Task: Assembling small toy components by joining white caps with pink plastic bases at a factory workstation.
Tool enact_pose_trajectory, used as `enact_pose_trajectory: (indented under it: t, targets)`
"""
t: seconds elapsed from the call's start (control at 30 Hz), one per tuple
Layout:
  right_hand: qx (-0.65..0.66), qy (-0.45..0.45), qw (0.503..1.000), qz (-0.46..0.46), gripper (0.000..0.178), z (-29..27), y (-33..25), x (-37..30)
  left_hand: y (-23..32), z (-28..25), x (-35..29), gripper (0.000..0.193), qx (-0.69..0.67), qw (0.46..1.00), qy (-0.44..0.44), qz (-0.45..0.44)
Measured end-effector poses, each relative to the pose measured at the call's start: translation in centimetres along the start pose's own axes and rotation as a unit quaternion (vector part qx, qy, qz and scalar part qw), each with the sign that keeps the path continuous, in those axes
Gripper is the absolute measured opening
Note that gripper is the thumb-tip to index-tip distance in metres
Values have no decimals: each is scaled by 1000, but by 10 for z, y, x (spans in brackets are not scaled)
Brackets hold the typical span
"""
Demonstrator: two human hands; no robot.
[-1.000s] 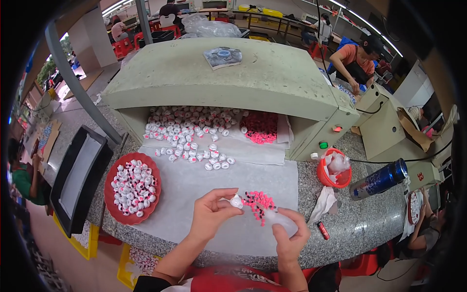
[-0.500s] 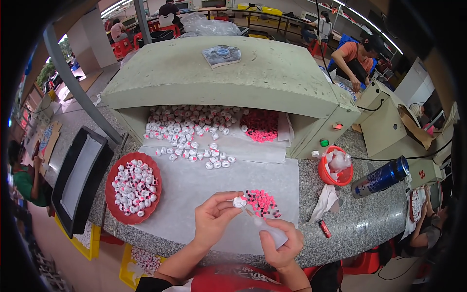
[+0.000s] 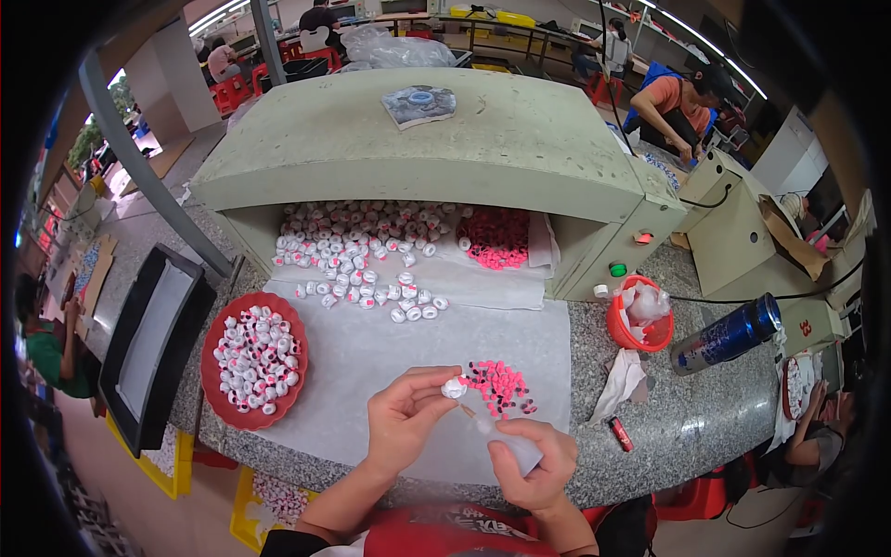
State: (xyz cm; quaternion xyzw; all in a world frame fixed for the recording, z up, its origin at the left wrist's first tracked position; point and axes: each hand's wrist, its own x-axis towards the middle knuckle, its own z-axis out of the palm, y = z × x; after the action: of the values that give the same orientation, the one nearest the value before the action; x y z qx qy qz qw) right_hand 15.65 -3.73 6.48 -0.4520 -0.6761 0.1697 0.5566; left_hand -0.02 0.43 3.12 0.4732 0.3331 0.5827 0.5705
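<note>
Both my hands have drawn together: left hand (image 3: 401,420) pinching a white cap (image 3: 454,388), right hand (image 3: 531,461) gripping the squeeze bottle (image 3: 509,444); red dish (image 3: 219,401) holds many caps, many wait under the hood (image 3: 483,139).

Red bowl (image 3: 221,390) of white caps, blue bottle (image 3: 727,335) (lying sideways), black tray (image 3: 153,343), small red basket (image 3: 620,327)

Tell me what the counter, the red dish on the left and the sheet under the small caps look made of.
Counter: speckled grey stone, probably polished granite or an imitation. Red dish: likely plastic, going by its even colour and smooth thin rim. Sheet: white, matte and slightly wrinkled, so paper or thin fabric; which one is unclear.
</note>
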Motion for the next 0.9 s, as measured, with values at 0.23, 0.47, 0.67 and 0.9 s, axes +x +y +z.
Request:
enact_pose_trajectory:
  t: [0.23, 0.47, 0.67, 0.9]
  targets:
    - [-10, -7, 1000, 26, 20, -5, -2, 0, 3, 0, 0, 32, -15, 998, 13, -61]
    - [3, 4, 999, 33, 19, -7, -2, -1, -1, -6, 1, 32, -65, 994, -11, -92]
    - [9, 7, 999, 35, 19, -7, 0, -2, -1, -7, 2, 33, -86, 990, -22, -108]
    - [-16, 21, 1000, 2, 20, -10, 2, -1, 0, -7, 3, 33, -97, 989, -16, -109]
